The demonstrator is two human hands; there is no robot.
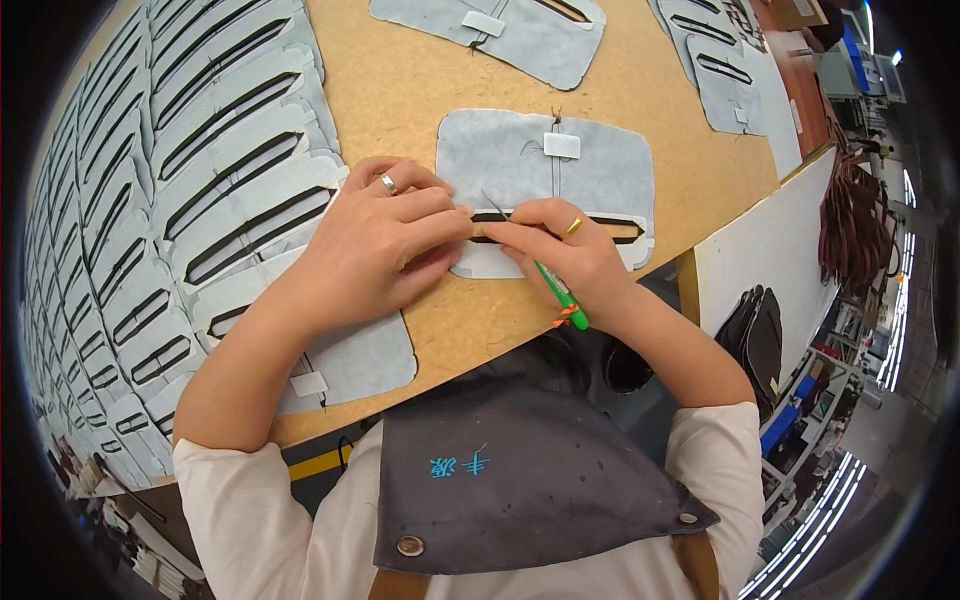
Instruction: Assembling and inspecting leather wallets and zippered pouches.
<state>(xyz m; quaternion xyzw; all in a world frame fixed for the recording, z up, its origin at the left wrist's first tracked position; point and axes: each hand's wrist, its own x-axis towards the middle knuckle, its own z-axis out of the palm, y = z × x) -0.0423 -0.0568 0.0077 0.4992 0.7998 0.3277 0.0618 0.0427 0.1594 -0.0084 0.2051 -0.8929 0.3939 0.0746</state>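
Note:
A pale grey panel with rounded corners [490,150] lies flat on the tan table in front of me. It carries a small white patch [562,146] with dark threads running by it, and a long black-edged slot near its close side. My left hand [385,240] is closed over the panel's left edge, its bent fingertips at the slot's left end; the thumb is partly hidden. My right hand [580,250] grips a green-handled tool with a thin metal point [562,295]. The point rises past my fingers, over the panel just above the slot. An orange tie hangs near the handle's end.
Overlapping rows of similar slotted panels [235,145] cover the table's left side. Another panel [545,45] lies at the far edge, and several more [730,85] at the far right. The table's front edge [490,350] runs diagonally just before my dark apron [530,480].

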